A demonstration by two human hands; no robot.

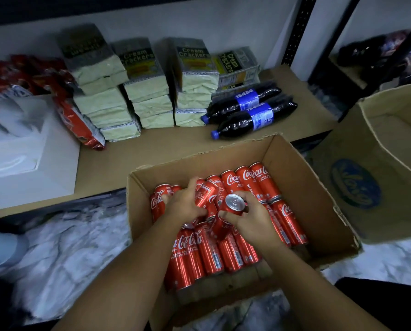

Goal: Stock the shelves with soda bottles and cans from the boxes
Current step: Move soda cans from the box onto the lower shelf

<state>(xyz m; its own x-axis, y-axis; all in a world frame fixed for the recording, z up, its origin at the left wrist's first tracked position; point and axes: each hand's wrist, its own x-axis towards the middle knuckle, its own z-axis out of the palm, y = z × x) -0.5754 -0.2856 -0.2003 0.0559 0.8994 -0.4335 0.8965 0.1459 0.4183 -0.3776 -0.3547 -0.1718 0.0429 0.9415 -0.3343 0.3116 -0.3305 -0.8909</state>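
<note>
Head view: right can [233, 204] tipped up out of the cardboard box [302, 177], silver lid toward camera, right hand [251, 222] curled round its upper end. Left hand [185, 204] clasps left can [206, 194], which slants up-right. Shelf [156, 144] lies straight beyond the box; left hand probably nearer.

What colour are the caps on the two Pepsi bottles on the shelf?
Blue; both caps show best in the head view.

Box of cans in front of a low shelf.
Cans [209, 254] lie in the box [295, 177]; behind it on the shelf [166, 144], bottles [247, 111] lie right of stacked cracker packs [149, 91]; a second box [357, 168] stands right.
</note>
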